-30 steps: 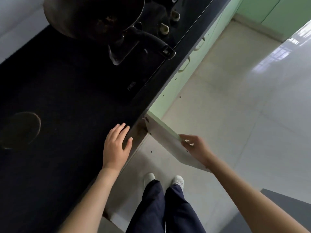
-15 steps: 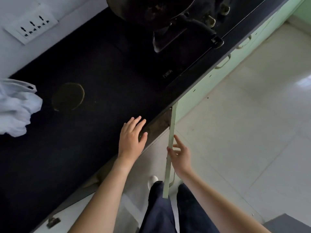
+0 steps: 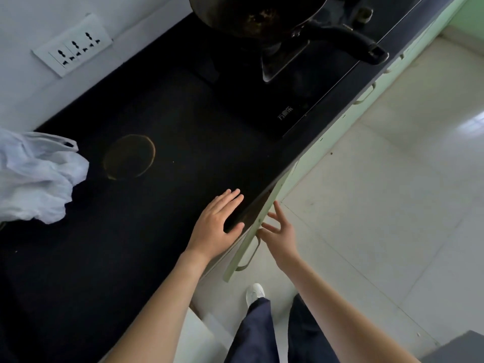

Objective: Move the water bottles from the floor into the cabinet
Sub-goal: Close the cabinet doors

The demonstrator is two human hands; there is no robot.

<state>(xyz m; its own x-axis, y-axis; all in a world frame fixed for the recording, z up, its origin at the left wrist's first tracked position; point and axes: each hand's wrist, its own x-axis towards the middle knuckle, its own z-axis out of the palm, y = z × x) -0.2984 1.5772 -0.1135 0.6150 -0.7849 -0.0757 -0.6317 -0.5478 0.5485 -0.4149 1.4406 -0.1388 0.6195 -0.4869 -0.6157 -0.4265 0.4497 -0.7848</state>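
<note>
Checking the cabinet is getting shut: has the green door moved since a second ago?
Yes. The cabinet door has swung in toward the countertop edge, nearly shut, right hand against it.

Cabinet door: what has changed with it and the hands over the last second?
The door has swung from wide open to nearly shut under the counter. The right hand, which gripped the door's edge a second ago, now has its fingers spread against the door's face near the handle, with no grip. The left hand stayed flat on the counter edge. No bottles are in view.
</note>
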